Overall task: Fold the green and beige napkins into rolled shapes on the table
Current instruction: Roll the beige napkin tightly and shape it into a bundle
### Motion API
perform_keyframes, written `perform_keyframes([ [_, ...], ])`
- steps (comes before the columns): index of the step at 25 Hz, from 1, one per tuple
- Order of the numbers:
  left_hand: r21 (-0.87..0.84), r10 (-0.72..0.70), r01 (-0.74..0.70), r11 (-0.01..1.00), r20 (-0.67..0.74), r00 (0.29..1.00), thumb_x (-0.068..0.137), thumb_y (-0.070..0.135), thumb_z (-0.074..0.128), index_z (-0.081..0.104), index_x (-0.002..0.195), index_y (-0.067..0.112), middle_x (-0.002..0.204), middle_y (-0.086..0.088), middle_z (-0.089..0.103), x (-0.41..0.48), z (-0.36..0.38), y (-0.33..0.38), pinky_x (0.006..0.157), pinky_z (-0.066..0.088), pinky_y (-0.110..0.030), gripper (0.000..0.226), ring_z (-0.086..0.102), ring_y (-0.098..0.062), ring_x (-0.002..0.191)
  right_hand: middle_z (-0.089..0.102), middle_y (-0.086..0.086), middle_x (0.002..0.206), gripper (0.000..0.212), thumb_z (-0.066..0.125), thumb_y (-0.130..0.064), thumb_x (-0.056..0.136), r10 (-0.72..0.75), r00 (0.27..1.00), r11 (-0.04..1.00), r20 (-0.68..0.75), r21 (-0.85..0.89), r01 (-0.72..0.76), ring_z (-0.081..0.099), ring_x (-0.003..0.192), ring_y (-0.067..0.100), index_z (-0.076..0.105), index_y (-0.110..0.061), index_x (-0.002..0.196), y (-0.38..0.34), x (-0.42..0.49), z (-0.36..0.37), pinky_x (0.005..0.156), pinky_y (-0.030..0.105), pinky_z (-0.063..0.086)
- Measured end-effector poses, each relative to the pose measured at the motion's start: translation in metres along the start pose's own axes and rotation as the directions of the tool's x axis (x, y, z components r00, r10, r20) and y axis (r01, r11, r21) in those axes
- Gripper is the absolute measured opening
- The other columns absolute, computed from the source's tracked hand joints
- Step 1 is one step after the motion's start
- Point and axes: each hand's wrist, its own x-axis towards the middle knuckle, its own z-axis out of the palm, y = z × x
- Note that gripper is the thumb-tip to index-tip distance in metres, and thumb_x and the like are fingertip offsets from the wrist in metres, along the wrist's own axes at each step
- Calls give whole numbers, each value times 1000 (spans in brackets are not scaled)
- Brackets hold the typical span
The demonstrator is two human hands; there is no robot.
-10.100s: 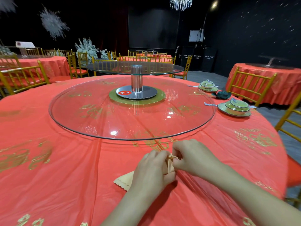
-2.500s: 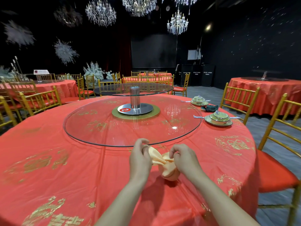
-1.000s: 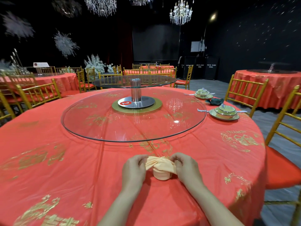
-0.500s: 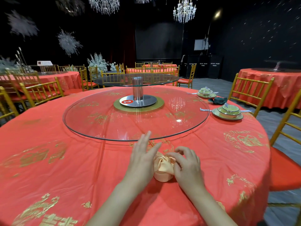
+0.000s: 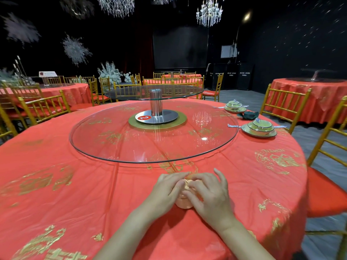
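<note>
The left grip (image 5: 168, 189), a bare hand, is curling its fingers round the beige napkin (image 5: 183, 203) and holding its side. The right grip (image 5: 209, 194) is pinching the top of the napkin with some of its fingers, while its other fingers are sticking out loose. The napkin is standing as a small roll on the red worktop (image 5: 93, 194), right between both grips, and they are hiding most of it. Just past the grips, a big glass turntable (image 5: 116, 145) is sitting on the worktop. Far off past the right grip, the green napkin (image 5: 247, 115) is lying in a bunch between two bowl sets (image 5: 260, 127). Gold chairs (image 5: 283, 104) are standing around the worktop.
</note>
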Motion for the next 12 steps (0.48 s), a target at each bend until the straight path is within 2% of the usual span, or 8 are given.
perform_keyframes([
  [2, -24, -44, 44, 999, 26, 999, 98, 36, 32, 38, 120, 51, 128, 29, 42, -2, 3, -8, 95, 14, -2, 27, 33, 11, 116, 64, -8, 86, 11, 58, -30, 86, -134, 991, 991, 24, 25, 133, 60, 82, 12, 61, -23, 78, 6, -3, -3, 101, 36, 33],
  [4, -23, -78, 79, 997, 45, 996, 99, 36, 33, 36, 118, 56, 136, 22, 43, -1, 5, -14, 95, 13, -3, 28, 35, -1, 122, 65, -5, 89, 10, 58, -20, 86, -244, 966, 970, 82, 44, 241, 61, 77, 14, 59, -18, 77, 14, -7, -9, 97, 35, 38],
  [5, -11, -90, 91, 996, 59, 994, 98, 38, 33, 37, 118, 56, 139, 18, 44, 0, 6, -17, 94, 13, -2, 27, 35, -4, 124, 66, -3, 92, 7, 59, -15, 83, -287, 952, 958, 107, 45, 284, 61, 78, 16, 57, -18, 78, 18, -9, -11, 93, 36, 40],
  [7, 17, -107, 106, 994, 88, 990, 98, 42, 31, 38, 122, 53, 142, 13, 43, 0, 7, -18, 94, 12, -1, 27, 32, -2, 123, 66, 0, 96, 16, 62, -10, 76, -318, 936, 948, 151, 44, 315, 62, 79, 19, 51, -20, 82, 21, -12, -14, 83, 35, 45],
  [9, -15, -119, 122, 992, 128, 985, 97, 50, 27, 39, 125, 49, 144, 11, 41, 0, 5, -15, 96, 10, -3, 31, 29, 0, 126, 64, 2, 99, 15, 62, -16, 76, -296, 926, 955, 232, 59, 291, 62, 76, 22, 50, -22, 84, 20, -14, -17, 71, 32, 48],
  [11, -72, -160, 172, 982, 154, 975, 88, 66, 14, 43, 128, 48, 146, 11, 38, 2, 2, -7, 104, 12, -14, 51, 25, -3, 131, 62, 0, 103, 8, 61, -28, 81, -272, 907, 962, 320, 76, 261, 61, 77, 21, 55, -24, 82, 19, -17, -19, 65, 29, 47],
  [12, -44, -212, 222, 974, 160, 964, 89, 68, 12, 45, 129, 47, 147, 12, 37, 3, 2, -2, 106, 15, -23, 56, 25, -7, 132, 62, -2, 105, 10, 59, -35, 83, -244, 901, 970, 359, 97, 224, 59, 79, 17, 58, -26, 80, 19, -18, -20, 65, 29, 46],
])
